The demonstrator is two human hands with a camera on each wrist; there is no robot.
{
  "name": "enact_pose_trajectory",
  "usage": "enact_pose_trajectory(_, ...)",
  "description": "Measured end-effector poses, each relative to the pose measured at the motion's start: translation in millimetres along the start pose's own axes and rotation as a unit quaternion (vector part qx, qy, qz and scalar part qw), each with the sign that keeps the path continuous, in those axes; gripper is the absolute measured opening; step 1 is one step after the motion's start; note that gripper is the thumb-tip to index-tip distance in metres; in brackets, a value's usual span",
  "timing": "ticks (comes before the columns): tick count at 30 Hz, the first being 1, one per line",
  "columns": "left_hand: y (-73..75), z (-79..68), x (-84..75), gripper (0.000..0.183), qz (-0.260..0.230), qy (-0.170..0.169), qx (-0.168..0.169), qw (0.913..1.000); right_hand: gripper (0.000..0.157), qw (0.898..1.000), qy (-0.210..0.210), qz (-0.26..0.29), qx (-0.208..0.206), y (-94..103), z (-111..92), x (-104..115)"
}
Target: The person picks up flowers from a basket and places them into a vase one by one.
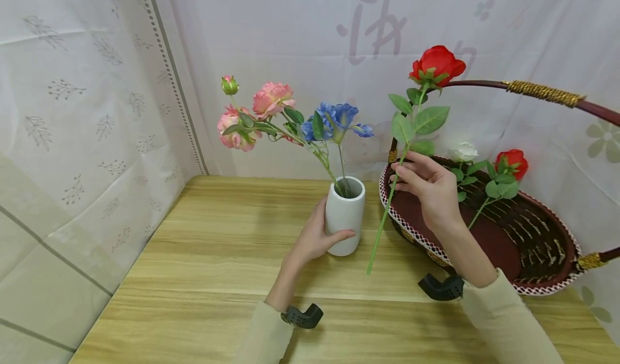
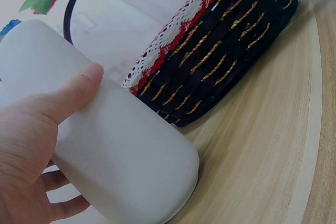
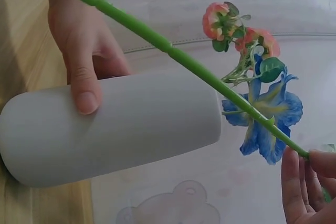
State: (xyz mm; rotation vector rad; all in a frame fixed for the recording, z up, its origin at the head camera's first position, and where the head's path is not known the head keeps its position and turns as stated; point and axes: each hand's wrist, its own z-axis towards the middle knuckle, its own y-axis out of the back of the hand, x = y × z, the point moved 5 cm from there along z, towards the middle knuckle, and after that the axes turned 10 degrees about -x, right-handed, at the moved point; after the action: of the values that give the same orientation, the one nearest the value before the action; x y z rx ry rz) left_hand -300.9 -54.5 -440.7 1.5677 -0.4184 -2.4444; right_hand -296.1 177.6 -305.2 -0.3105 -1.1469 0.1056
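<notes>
A white vase stands upright on the wooden table, and my left hand grips its side, thumb across the front. Pink flowers lean out of it to the left beside a blue flower. My right hand pinches the green stem of a red rose between thumb and fingers, just below its leaves. The rose is upright, in front of the basket's left end, and its bare stem slants down to the right of the vase. In the left wrist view my thumb lies along the vase.
A dark woven basket with lace trim and a tall arched handle stands at the right. Inside lie another red rose and a white flower. A printed white curtain hangs behind the wooden table.
</notes>
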Motion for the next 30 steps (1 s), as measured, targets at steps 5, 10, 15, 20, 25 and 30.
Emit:
enact_pose_trajectory(5,0.4,-1.0,-0.5,0.098,-0.001,0.0,0.001,1.0,0.031,1.0,0.015,0.022,-0.006,-5.3,6,7)
enact_pose_trajectory(10,0.6,-0.9,-0.9,0.098,-0.001,-0.005,0.003,1.0,0.029,0.998,0.035,0.046,-0.014,-10.4,13,16)
enact_pose_trajectory(15,0.9,-0.9,-2.5,0.097,-0.004,-0.003,0.004,1.0,0.027,0.997,0.046,0.048,-0.035,-13.7,19,21)
enact_pose_trajectory(20,1.6,-0.6,-2.8,0.097,-0.001,-0.003,0.004,1.0,0.028,0.996,0.052,0.064,-0.046,-17.6,26,24)
enact_pose_trajectory(25,1.5,-0.5,-1.7,0.097,0.003,-0.004,0.003,1.0,0.027,0.992,0.07,0.086,-0.056,-20.4,34,27)
enact_pose_trajectory(30,1.5,-0.2,-2.1,0.097,0.001,-0.005,0.004,1.0,0.027,0.99,0.078,0.101,-0.066,-21.7,39,32)
